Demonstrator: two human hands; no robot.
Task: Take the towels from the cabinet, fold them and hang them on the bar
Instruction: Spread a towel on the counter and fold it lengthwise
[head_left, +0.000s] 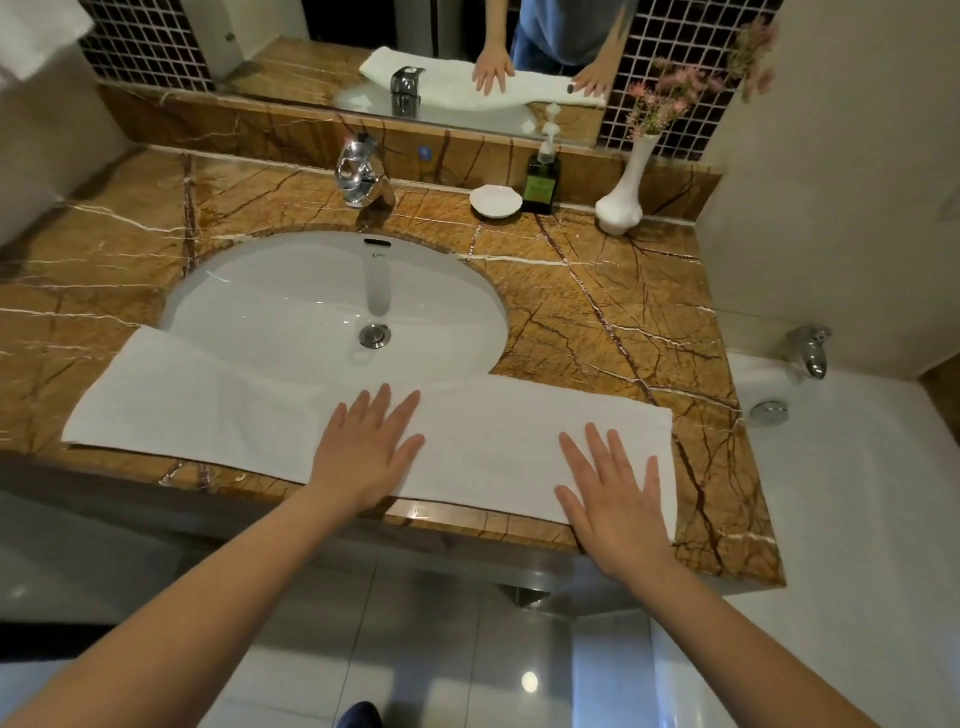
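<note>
A long white towel (208, 410), folded into a narrow strip, lies along the front edge of the brown marble counter (613, 312), partly over the rim of the sink (322, 306). My left hand (366, 449) presses flat on the towel's middle with fingers straight and spread. Flat on the towel's right end, near the counter's front edge, lies my right hand (615, 499), fingers spread too. Another white towel (36, 31) hangs at the top left corner. No bar or cabinet is in sight.
A chrome faucet (361, 176) stands behind the sink. A white soap dish (496, 201), a green pump bottle (541, 179) and a white vase (623, 200) with pink flowers line the back right. A bathtub (857, 493) with a tap adjoins on the right. The mirror runs above.
</note>
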